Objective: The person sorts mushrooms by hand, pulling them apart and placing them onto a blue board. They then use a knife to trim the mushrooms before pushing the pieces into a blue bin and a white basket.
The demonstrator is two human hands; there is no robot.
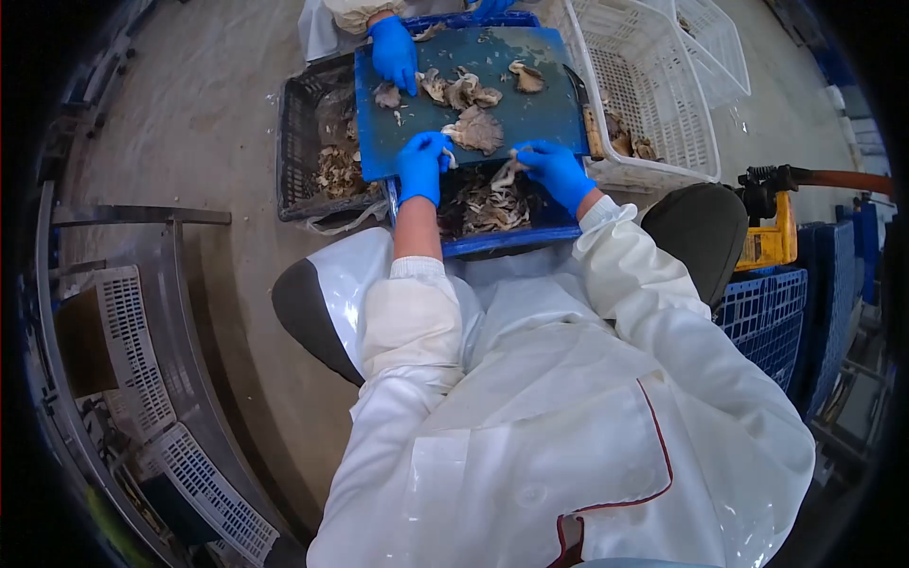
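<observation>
I find the right hand [557, 175] with fingers pinched on a mushroom strip [509, 170], the left hand's [421, 172] closed on a pale scrap [451, 159], seemingly kept over the blue bin [511, 243] to catch bits; the board [530, 114] bridging it supports mushrooms [476, 131].

White coat [511, 454], dark-red piping [669, 454], gathered sleeves [412, 331], blue-gloved hands [419, 168] [559, 175]

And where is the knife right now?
In the head view, the knife lies at the right edge of the blue board, beside the white crate.
</observation>
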